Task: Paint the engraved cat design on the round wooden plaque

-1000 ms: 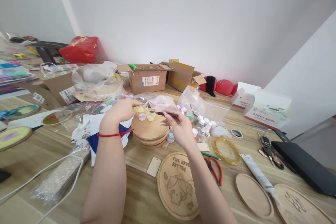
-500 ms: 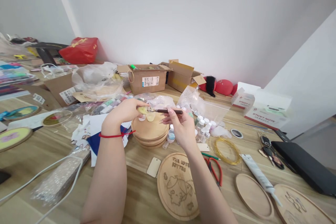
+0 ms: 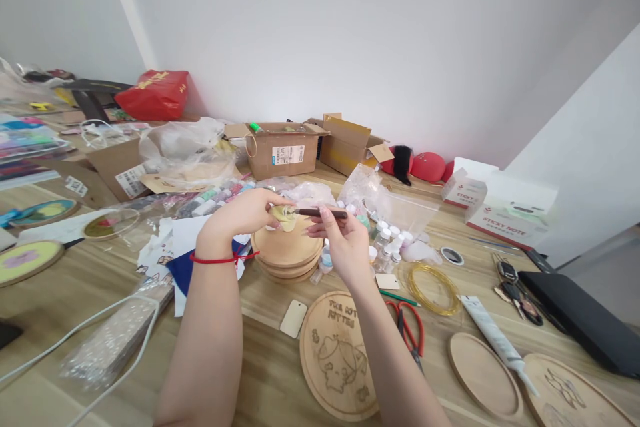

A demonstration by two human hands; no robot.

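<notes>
Bringing its small yellowish container (image 3: 281,212) rightward, the left hand (image 3: 243,212) now has it over the far part of the stack of wooden discs (image 3: 287,252), in front of the pale cup (image 3: 289,225) that stands there. A second ago the tip of the dark-handled tool (image 3: 325,213) was at that cup; now it points left and meets, or nearly meets, the container, though the blur hides whether it goes inside. The work thus seems to have passed from the cup to the space between the two hands. The left fingers pinch the container with a narrow grip, and the right hand (image 3: 346,237) holds the tool's handle between thumb and fingertips, about level. A little white cup, seen earlier to the left of the pale one, can no longer be made out behind the left fingers. Small white-capped bottles (image 3: 390,240) stand just right of the right hand. On the near side, the engraved disc (image 3: 336,357) lies flat, partly covered by the right forearm and untouched by either hand.
</notes>
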